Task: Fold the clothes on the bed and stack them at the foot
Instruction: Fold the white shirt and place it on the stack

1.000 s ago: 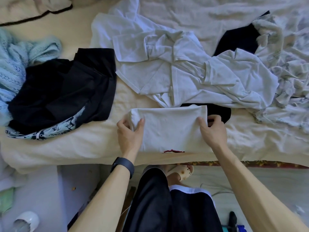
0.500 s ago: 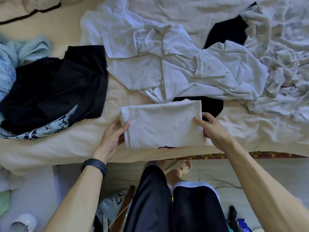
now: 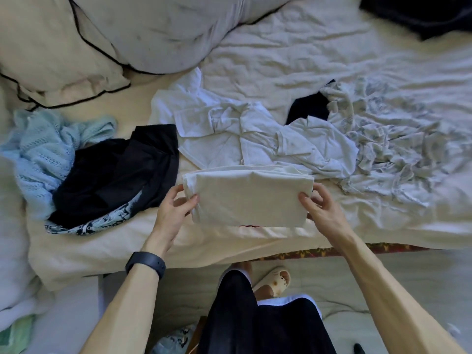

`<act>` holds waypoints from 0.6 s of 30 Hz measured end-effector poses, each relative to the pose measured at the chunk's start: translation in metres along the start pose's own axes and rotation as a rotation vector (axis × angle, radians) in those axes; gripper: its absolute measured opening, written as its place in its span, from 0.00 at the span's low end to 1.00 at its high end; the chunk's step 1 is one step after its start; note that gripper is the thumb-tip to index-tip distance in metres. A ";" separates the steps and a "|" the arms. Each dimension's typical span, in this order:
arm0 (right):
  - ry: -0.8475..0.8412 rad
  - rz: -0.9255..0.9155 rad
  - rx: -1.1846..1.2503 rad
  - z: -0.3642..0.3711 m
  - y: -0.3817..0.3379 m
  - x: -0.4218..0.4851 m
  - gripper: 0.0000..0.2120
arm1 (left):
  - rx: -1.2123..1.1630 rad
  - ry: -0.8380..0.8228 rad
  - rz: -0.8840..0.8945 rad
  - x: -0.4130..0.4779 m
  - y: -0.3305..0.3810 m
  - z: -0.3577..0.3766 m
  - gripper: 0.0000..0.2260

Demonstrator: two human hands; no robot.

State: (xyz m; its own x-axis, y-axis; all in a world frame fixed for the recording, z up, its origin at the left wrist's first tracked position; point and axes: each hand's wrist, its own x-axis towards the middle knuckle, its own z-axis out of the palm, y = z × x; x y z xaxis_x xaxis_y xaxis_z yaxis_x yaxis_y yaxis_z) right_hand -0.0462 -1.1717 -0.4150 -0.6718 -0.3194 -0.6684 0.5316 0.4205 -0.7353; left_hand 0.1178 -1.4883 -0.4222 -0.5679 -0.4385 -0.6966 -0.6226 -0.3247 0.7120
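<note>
Black shorts [image 3: 255, 325] and a cream moulded slipper [image 3: 274, 281] on the floor mark where the person stands, close against the near edge of the bed [image 3: 115, 251]. Black band [image 3: 145, 263] on the left wrist.

Left hand [image 3: 173, 208] and right hand [image 3: 320, 206] each grip one end of a folded cream-white cloth rectangle [image 3: 247, 198]. Thumbs lie on top and fingers [image 3: 319, 191] curl round the side edges. Several layers show along its far edge. It lies over the cream sheet at the bed's near edge. Whether it rests on the sheet or hangs just clear, cannot tell.

Left of it, near but apart: a heap of black garments [image 3: 120, 172], with a blue-and-white printed piece [image 3: 102, 221] poking out beneath. Past the heap, a pale blue open-knit top [image 3: 43, 149], crumpled.

Just behind the folded piece: a crumpled white zip-front shirt [image 3: 255, 139], unfolded. Right of the shirt, a rumpled white fabric with grey print [image 3: 396, 149]. A black piece [image 3: 306, 108] shows between the two.

Farthest back, left: a cream pillow with black piping [image 3: 51, 52], and a grey-white pillow [image 3: 158, 29] beside it.
</note>
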 end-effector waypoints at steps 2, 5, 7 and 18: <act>0.040 -0.063 0.002 -0.008 -0.037 -0.017 0.06 | 0.044 -0.044 0.062 -0.014 0.041 0.009 0.22; 0.101 -0.158 -0.033 -0.025 -0.092 -0.045 0.08 | 0.086 -0.078 0.176 -0.032 0.110 0.025 0.18; 0.198 -0.222 -0.042 -0.043 -0.123 -0.062 0.06 | 0.067 -0.096 0.237 -0.039 0.155 0.033 0.18; 0.827 -0.434 -0.110 -0.143 -0.201 -0.119 0.10 | 0.390 -0.020 0.719 -0.070 0.295 0.185 0.09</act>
State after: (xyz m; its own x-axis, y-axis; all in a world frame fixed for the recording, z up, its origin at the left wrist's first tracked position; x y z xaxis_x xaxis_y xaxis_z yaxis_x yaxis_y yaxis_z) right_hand -0.1471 -1.0965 -0.1709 -0.9754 0.2201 -0.0155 0.1258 0.4974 -0.8583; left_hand -0.1258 -1.3988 -0.1798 -0.9070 -0.4125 -0.0853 -0.2427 0.3465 0.9061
